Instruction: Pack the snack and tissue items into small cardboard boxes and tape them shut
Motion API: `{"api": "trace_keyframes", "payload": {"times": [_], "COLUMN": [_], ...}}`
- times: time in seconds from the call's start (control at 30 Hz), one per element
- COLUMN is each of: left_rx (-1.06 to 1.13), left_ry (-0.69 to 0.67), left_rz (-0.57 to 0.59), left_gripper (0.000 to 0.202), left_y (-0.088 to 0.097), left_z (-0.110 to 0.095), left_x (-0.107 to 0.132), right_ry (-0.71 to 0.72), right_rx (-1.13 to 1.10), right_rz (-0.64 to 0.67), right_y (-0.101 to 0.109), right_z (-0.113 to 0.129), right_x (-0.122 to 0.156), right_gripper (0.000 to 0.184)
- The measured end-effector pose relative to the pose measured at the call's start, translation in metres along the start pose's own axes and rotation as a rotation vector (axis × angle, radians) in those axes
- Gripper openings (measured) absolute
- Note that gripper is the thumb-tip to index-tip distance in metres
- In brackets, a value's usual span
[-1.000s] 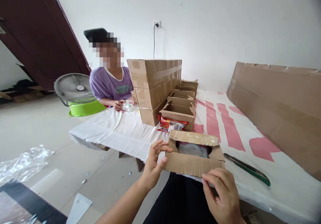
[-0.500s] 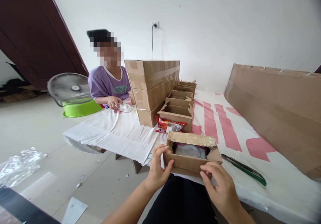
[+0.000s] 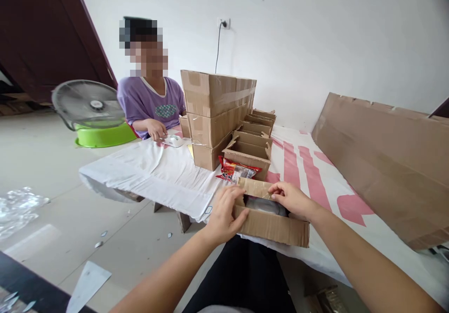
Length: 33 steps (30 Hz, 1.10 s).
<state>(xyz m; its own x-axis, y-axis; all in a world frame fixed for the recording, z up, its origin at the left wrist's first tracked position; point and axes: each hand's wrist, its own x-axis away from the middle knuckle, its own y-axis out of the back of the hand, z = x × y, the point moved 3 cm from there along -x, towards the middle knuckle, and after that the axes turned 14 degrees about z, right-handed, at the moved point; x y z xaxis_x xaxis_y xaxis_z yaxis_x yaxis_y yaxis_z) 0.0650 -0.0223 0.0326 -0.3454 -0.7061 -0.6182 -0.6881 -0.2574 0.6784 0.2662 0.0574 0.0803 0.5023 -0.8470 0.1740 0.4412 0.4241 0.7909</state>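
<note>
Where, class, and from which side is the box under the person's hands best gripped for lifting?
Probably by the two short ends of the box, one hand from each side: it is longer across than deep, and its open top leaves flaps that could bend. The left hand is at the left end.

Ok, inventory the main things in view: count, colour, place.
Opened cardboard box: one, brown, under hands
Rounded item: count unclear, greyish, inside it
Printed packet: one, red, beyond that box
Open boxes: at least three, brown, behind packet
Taped boxes: three layers, brown, left of those
Cardboard panel: one, brown, right side
Tablecloth: one, white and red, underneath
Co-worker: one, purple shirt, far left
Fan: one, grey, left
Basin: one, green, by fan
Socket: one, white, wall
Door: one, maroon, upper left
Crumpled plastic: one, clear, floor
Left hand: one, bare, box's left end
Right hand: one, bare, far flap
</note>
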Motion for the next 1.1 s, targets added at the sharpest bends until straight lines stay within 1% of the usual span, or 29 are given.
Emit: {"api": "trace_keyframes", "payload": {"times": [0.1, 0.17, 0.43, 0.57, 0.63, 0.87, 1.1], "left_rx": [-0.005, 0.014, 0.010, -0.001, 0.001, 0.004, -0.001], "left_ry": [0.020, 0.046, 0.079, 0.077, 0.075, 0.072, 0.068], "left_rz": [0.203, 0.269, 0.257, 0.255, 0.253, 0.249, 0.247], "left_gripper": [0.054, 0.055, 0.054, 0.054, 0.054, 0.053, 0.052], "left_y": [0.002, 0.001, -0.004, -0.005, -0.005, -0.005, -0.004], "left_z": [0.002, 0.003, 0.005, 0.005, 0.005, 0.005, 0.004], "left_x": [-0.014, -0.017, -0.007, -0.008, -0.008, -0.007, -0.007], "right_ry": [-0.009, -0.010, -0.024, -0.059, -0.073, -0.082, -0.074], "right_rx": [0.087, 0.145, 0.352, 0.593, 0.670, 0.730, 0.682], "right_rz": [-0.040, -0.062, -0.151, -0.152, -0.135, -0.098, -0.102], "right_y": [-0.006, -0.010, -0.019, -0.021, -0.021, -0.024, -0.022], "right_z": [0.001, 0.002, 0.007, 0.018, 0.022, 0.026, 0.026], "right_x": [0.000, 0.000, 0.001, -0.001, -0.004, -0.008, -0.002], "right_gripper": [0.017, 0.016, 0.010, 0.015, 0.015, 0.012, 0.010]}}
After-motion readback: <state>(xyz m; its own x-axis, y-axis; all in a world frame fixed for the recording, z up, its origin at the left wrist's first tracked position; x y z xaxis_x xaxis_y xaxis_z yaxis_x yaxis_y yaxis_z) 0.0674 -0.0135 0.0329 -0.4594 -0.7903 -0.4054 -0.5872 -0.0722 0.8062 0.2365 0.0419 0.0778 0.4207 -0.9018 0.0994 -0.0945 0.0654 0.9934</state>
